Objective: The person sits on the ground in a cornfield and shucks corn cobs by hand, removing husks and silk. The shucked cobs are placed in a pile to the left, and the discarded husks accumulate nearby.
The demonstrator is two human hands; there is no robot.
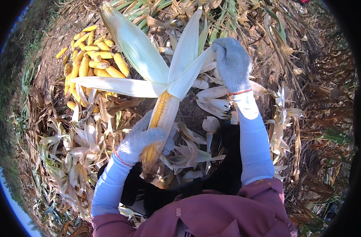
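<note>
My left hand, in a grey knitted glove, is wrapped around an ear of corn whose yellow kernels show along one side. Brown silk hangs from its lower end, towards my body. Broad pale husk leaves spread out from the upper end of the ear. At the upper right my right hand, gloved the same way, is closed on the tip of one husk leaf. Part of the ear is still covered by pale husk on its right side.
A pile of bare yellow corn cobs lies on the soil at the upper left. Stripped husks are heaped at the left. Unhusked ears lie below my right hand. Dry stalks and leaves cover the ground at the right.
</note>
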